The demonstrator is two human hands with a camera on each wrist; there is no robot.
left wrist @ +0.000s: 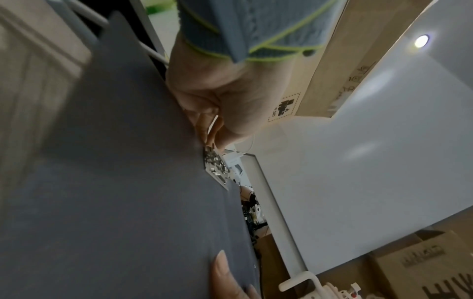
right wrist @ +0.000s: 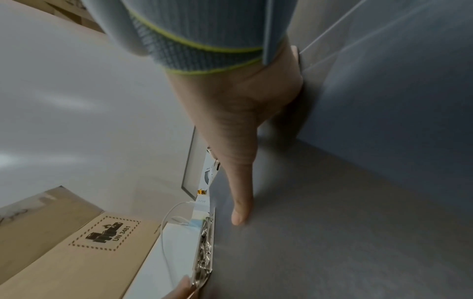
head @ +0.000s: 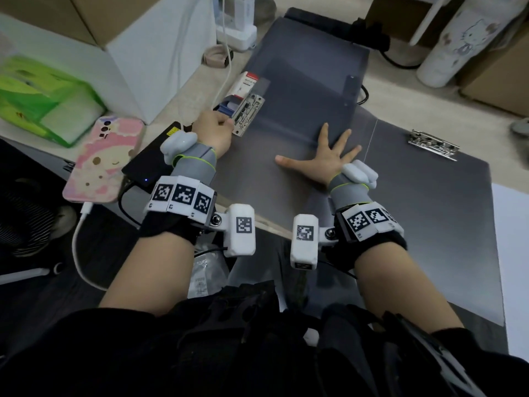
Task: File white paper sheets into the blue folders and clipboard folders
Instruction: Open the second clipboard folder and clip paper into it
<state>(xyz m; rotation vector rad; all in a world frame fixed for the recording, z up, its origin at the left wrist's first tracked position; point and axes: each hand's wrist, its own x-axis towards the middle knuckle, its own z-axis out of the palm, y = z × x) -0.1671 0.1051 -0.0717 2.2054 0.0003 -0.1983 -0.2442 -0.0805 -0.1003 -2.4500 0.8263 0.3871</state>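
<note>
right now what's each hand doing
Left hand: curled, pinching the metal clip at the folder's edge.
Right hand: open, fingers spread flat on the folder.

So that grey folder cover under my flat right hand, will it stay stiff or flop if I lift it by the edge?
Probably fairly stiff: the grey folder cover lies flat with straight edges under the right hand. The metal clip pinched by the left hand likely weights that side. The smooth surface may slide.
</note>
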